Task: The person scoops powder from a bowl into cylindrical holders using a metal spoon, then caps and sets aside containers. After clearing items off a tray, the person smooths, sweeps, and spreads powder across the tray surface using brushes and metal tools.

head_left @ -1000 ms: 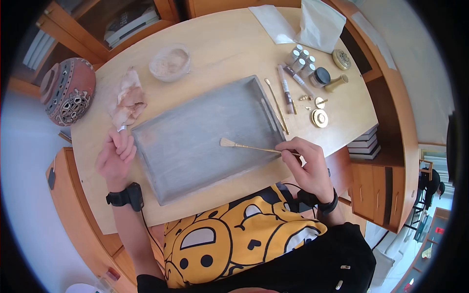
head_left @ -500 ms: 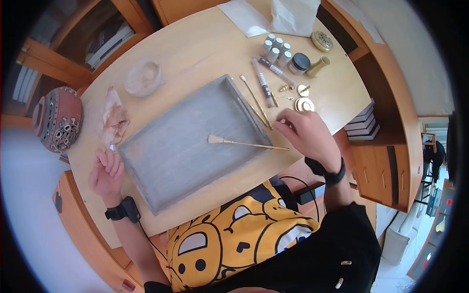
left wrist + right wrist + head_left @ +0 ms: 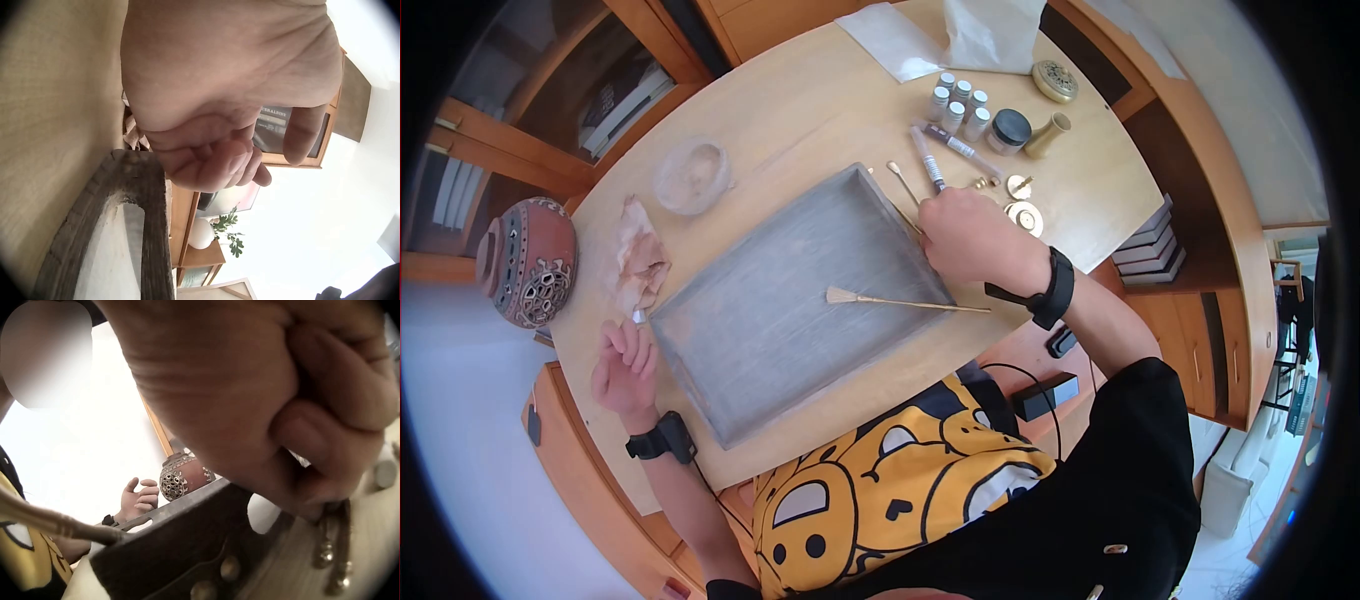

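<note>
A grey rectangular tray (image 3: pixel 770 300) lies on the table in front of me. A small brush (image 3: pixel 880 301) with pale bristles and a thin gold handle rests in it, its handle crossing the right rim. My right hand (image 3: pixel 980 240) reaches down just outside that rim, fingers curled. In the right wrist view its fingertips are right at two slender gold rods (image 3: pixel 340 569); I cannot tell whether they pinch one. The rods' far ends, one with a small flattened tip (image 3: pixel 893 167), show past the hand. My left hand (image 3: pixel 626 365) hovers by the tray's left corner, fingers loosely curled, holding nothing.
Beyond the right hand are labelled tubes (image 3: pixel 928 160), small capped vials (image 3: pixel 953 115), a black-lidded jar (image 3: pixel 1008 130), a brass vase (image 3: pixel 1048 135) and brass discs (image 3: pixel 1025 217). At left are a stained tissue (image 3: pixel 642 260), a clear bowl (image 3: pixel 692 178) and a patterned red pot (image 3: pixel 533 262).
My right hand has let go of the brush, leaving it lying across the tray's right rim, and has moved forward to the gold rods. The left hand stays by the tray's left corner.
</note>
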A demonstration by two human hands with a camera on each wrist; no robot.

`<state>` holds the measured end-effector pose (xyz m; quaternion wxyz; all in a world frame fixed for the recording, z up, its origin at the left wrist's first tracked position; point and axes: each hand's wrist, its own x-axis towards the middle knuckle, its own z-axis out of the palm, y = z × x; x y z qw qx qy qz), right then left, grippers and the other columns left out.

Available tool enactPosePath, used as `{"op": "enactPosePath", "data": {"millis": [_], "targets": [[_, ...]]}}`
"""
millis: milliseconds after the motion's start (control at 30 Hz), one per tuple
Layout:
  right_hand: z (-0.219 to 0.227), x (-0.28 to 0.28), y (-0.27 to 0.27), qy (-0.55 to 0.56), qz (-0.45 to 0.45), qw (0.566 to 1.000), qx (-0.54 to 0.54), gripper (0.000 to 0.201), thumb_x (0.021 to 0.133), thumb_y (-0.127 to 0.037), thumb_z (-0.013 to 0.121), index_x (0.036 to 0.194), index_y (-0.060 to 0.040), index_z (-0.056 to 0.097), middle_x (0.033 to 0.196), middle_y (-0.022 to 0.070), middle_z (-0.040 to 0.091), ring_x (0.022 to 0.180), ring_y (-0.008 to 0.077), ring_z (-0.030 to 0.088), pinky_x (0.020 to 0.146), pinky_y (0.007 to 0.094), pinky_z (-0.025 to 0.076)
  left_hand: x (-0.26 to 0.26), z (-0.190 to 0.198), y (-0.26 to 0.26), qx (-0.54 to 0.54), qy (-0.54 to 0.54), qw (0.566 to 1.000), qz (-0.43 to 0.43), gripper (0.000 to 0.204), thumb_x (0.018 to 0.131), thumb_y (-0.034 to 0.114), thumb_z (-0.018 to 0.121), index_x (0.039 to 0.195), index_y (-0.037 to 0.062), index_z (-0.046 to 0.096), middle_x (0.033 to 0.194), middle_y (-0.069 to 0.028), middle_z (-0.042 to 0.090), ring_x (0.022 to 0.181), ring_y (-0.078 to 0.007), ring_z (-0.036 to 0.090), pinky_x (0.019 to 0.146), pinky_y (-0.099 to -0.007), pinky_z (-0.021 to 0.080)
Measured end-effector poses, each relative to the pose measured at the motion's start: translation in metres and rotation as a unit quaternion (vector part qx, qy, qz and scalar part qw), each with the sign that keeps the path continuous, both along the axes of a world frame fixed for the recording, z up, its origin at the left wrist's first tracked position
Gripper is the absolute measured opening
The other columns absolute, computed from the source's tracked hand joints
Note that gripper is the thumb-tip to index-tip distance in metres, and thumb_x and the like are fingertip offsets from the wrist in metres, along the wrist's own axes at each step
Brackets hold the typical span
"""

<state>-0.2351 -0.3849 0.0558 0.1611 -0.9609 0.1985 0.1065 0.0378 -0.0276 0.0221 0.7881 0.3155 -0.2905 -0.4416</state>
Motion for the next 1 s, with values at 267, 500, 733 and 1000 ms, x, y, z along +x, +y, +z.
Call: {"op": "enactPosePath", "data": {"millis": [267,500,733,1000], "targets": [[-0.003,-0.004,-0.009,0.025,0.000,0.998,-0.059,0.021,0.082,-0.014,0.061,0.074,0.0051,0.067,0.075,0.0259,0.065,0.072,0.0425,0.066,0.070,0.0475,0.054,-0.001,-0.009,0.004,0.008,0.024,0.999,0.020,0.026,0.093,0.024,0.058,0.093,0.0048,0.039,0.082,-0.0029,0.035,0.069,-0.0107,0.036,0.058,-0.0221,0.035],[-0.021,0.004,-0.012,-0.023,-0.030,0.995,-0.096,0.023,0.081,-0.015,0.061,0.071,0.0050,0.066,0.070,0.0251,0.063,0.071,0.0407,0.065,0.068,0.0479,0.052,-0.001,-0.002,0.001,0.005,0.000,1.000,-0.001,0.027,0.095,0.025,0.056,0.092,0.0038,0.040,0.080,-0.0024,0.035,0.069,-0.0107,0.036,0.057,-0.0216,0.034],[-0.015,0.007,-0.019,0.011,-0.037,0.999,0.016,0.026,0.082,-0.018,0.059,0.075,0.0058,0.069,0.075,0.0254,0.065,0.074,0.0403,0.066,0.071,0.0479,0.054,-0.001,0.001,-0.002,-0.002,-0.002,1.000,-0.020,0.023,0.096,0.021,0.054,0.093,0.0037,0.039,0.080,-0.0024,0.035,0.069,-0.0104,0.036,0.058,-0.0217,0.035],[0.015,-0.007,-0.021,-0.067,-0.076,0.994,0.036,0.017,0.080,-0.013,0.064,0.078,0.0038,0.069,0.074,0.0224,0.066,0.073,0.0393,0.065,0.071,0.0459,0.052,0.000,-0.002,0.000,0.000,-0.006,1.000,-0.010,0.029,0.095,0.026,0.058,0.092,0.0038,0.040,0.080,-0.0021,0.037,0.068,-0.0098,0.036,0.056,-0.0210,0.034]]}}
